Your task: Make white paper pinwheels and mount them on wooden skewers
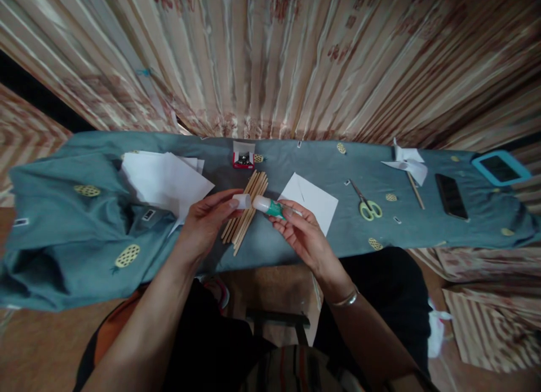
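My left hand (211, 214) pinches a white cap (242, 201) between thumb and fingers. In my right hand (302, 225) is a green and white glue stick (270, 206), its white end pointing at the cap with a small gap between them. Both hands are over the near part of the table. Below them lies a bundle of thin wooden sticks (243, 225), partly covered by the left fingers and the cap. A white square of paper (319, 203) with a slit in it rests beside my right hand.
A stack of white paper (164, 180) lies on the left of the blue-green tablecloth (220, 262). A small red box (244, 158) stands behind the sticks. To the right are scissors (367, 205), a paper pinwheel (409, 162), a black phone (451, 196) and a blue-framed device (501, 167).
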A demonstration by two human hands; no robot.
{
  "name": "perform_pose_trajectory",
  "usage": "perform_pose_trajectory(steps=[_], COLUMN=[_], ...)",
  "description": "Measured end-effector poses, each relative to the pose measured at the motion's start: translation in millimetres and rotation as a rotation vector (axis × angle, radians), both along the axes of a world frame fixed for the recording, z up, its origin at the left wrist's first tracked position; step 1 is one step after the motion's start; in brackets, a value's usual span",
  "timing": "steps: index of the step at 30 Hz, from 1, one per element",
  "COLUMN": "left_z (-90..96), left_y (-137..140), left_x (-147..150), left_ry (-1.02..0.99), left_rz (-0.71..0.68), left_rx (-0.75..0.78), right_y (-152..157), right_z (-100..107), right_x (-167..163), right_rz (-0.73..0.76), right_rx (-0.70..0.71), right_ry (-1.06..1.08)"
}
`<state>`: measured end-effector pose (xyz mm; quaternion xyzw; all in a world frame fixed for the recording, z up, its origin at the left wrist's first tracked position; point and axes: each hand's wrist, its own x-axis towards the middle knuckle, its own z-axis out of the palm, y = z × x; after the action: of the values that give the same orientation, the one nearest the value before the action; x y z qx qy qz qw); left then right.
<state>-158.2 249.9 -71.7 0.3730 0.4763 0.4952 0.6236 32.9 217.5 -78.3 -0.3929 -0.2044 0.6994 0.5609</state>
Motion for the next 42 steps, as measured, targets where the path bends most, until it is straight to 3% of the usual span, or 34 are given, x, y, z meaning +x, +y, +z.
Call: perform_pose_trajectory(steps=[11,20,31,38,42], left_z=[0.1,1.9,-1.9,-7.1,-12.4], left_y=[-0.8,-0.9,-0.6,-0.6,1.4], left_x=[0.7,-2.1,-5.0,-7.3,-15.9], left_ry=[-0.024,0.108,0.255,0.516,0.76], left_rz=[-0.012,-0.03,-0.162,-0.197,-0.092], left_rx=[0.034,0.083,0.122,0.247,0.308], right_y=[3.2,5.1,17.4,22.0,18.5], right_z=[0.9,0.5,-4.8,-17.0,-18.3], right_x=[-1.0,-0.6,1.1,-7.0,2.1], right_rz=[0.013,0.027,0.201,0.241,0.159], right_rx=[0.035,0.122,0.212,0.24,0.322], right_ry=[-0.227,-0.424,-0.555,-0.591,-0.689])
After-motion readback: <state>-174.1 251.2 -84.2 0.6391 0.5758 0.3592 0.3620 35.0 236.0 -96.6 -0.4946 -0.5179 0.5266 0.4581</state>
